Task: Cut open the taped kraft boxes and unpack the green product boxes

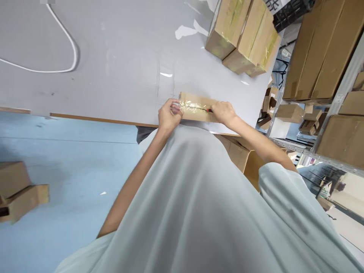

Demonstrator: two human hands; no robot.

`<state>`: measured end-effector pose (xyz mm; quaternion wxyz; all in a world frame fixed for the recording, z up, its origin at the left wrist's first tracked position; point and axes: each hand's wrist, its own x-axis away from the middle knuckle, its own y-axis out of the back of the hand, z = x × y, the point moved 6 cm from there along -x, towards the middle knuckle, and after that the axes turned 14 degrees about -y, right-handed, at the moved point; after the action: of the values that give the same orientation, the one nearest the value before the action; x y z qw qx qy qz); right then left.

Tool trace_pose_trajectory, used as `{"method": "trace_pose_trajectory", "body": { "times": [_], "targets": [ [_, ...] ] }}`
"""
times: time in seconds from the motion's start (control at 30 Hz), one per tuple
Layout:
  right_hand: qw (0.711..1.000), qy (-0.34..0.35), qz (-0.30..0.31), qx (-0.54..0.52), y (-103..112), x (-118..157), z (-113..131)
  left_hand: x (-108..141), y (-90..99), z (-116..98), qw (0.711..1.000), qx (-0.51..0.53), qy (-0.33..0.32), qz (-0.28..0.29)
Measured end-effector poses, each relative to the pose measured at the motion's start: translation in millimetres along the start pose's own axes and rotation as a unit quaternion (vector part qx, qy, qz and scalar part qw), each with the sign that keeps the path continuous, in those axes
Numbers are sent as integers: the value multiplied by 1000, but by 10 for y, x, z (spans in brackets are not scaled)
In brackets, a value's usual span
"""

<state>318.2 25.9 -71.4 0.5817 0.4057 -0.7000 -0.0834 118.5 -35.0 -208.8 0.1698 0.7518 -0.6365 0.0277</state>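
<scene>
Cardboard box between both hands

Bright, even light (soft shadows), white glare on the shiny tape.

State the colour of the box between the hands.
The box is light brown; best seen in the head view.

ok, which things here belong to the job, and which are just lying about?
Job: taped box, left hand at its end; small red-and-black tool in right hand.

Lying about, likely: white cord, paper scraps, boxes at lower left.
</scene>
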Motion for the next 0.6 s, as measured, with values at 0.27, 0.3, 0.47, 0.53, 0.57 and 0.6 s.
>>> {"method": "trace_pose_trajectory", "body": {
  "times": [0.27,0.3,0.47,0.53,0.57,0.6],
  "targets": [
    [994,-103,16,-14,-513,286,-883,-35,-37,14,1000,3,8,-3],
    [994,-104,11,-27,-550,294,-928,-40,-41,11,1000,10,18,-4],
    [974,-126,-43,-181,-787,338,-1384,-83,127,31,998,22,61,-23],
    [922,-130,-84,-356,-938,292,-1517,-120,301,81,996,12,77,-42],
    [874,-131,-98,-458,-1031,241,-1519,-142,395,116,995,9,88,-52],
    [814,-138,-104,-555,-1136,174,-1468,-167,486,155,993,8,101,-60]
  ]
}}
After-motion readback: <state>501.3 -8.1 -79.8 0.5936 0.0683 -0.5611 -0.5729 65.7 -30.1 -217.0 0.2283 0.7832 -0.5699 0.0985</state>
